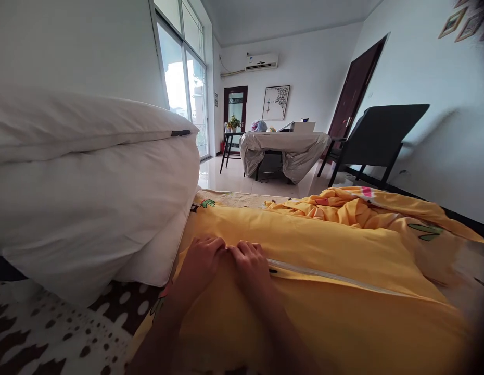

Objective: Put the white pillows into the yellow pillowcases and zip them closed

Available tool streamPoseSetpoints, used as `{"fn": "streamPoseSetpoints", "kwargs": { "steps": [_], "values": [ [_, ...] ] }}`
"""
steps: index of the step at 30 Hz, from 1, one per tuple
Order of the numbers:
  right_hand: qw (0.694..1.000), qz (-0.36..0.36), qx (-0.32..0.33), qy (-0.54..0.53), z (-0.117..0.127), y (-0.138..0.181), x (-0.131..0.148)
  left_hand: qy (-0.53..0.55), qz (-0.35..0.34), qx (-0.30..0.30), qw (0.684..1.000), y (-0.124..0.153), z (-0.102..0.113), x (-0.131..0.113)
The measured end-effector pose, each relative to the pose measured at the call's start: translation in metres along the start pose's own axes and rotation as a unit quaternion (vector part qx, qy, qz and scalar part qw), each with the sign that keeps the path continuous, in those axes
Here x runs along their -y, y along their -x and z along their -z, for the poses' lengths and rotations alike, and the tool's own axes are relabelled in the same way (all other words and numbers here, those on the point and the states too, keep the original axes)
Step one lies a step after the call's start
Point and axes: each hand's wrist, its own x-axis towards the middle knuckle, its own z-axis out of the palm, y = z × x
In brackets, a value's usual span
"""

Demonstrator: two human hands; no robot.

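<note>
A yellow pillowcase (323,312) with a pillow inside lies across the bed in front of me. Its white zipper (343,278) runs along the near edge toward the right. My left hand (201,263) and my right hand (250,263) rest side by side at the left end of the zipper, fingers curled and pinched on the fabric there. What the fingertips grip is hidden under the knuckles.
Two white pillows (89,177) are stacked at the left. A crumpled yellow printed sheet (359,205) lies beyond. The bed sheet (39,328) is brown and white. Farther off stand a covered table (284,146), a dark chair (378,138) and glass doors (183,88).
</note>
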Motion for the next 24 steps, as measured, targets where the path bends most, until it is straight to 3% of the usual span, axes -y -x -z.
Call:
{"fn": "streamPoseSetpoints", "kwargs": {
  "steps": [4, 8, 14, 24],
  "values": [
    [0.998, -0.015, -0.051, -0.045, -0.006, 0.0, 0.001, 0.01, -0.008, -0.015, 1.0, 0.0, -0.001, 0.004],
    [0.994, 0.009, -0.078, -0.076, -0.01, 0.0, 0.001, 0.03, -0.016, 0.013, 0.999, 0.0, 0.001, 0.004],
    [0.995, 0.019, -0.059, -0.082, -0.007, -0.001, 0.002, -0.021, -0.031, 0.073, 0.997, 0.005, 0.005, -0.003],
    [0.998, 0.025, -0.013, -0.061, 0.003, -0.001, 0.006, -0.118, -0.014, 0.083, 0.989, 0.013, 0.014, -0.002]
  ]
}}
